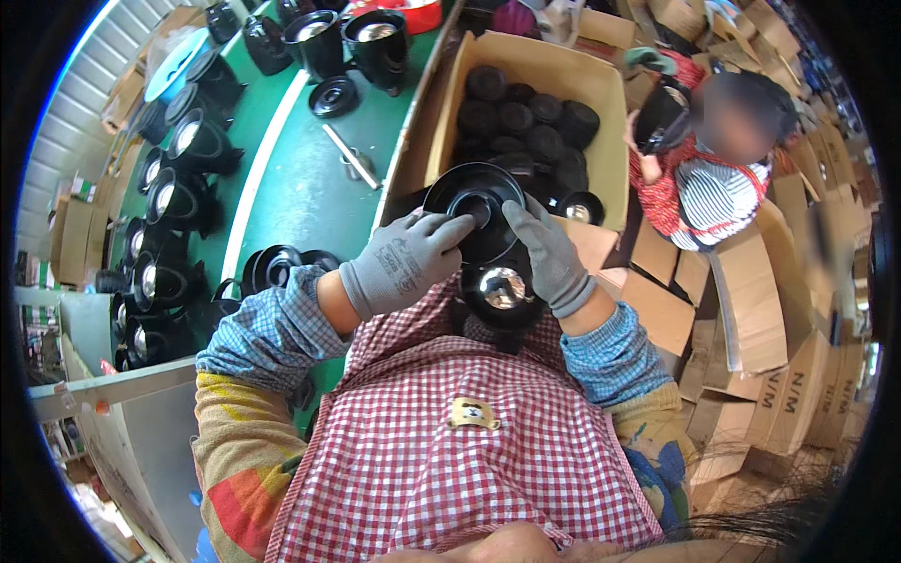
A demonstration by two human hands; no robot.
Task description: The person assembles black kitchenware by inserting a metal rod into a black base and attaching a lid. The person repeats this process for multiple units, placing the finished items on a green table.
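Note:
Both hands wear grey gloves. A black round lid-like part (pixel 437 196) with a raised inner ring is between them, tilted in front of my chest. My left hand (pixel 402 261) has its fingertips on the near left side of that part, close to the inner ring. With thumb and fingers, my right hand (pixel 552 261) grips its right rim. Just below, a black jug body (pixel 483 310) with a shiny silver inside rests at my lap against the checked apron (pixel 422 450). The undersides of my fingers are hidden.
Several black jugs (pixel 174 197) line the green workbench (pixel 291 159) at left. A black lid (pixel 333 96) and a metal bar (pixel 350 155) lie on it. Ahead, a cardboard box (pixel 601 80) holds several black round parts. At right, a person (pixel 718 197) holds a black jug among flattened cartons (pixel 751 310).

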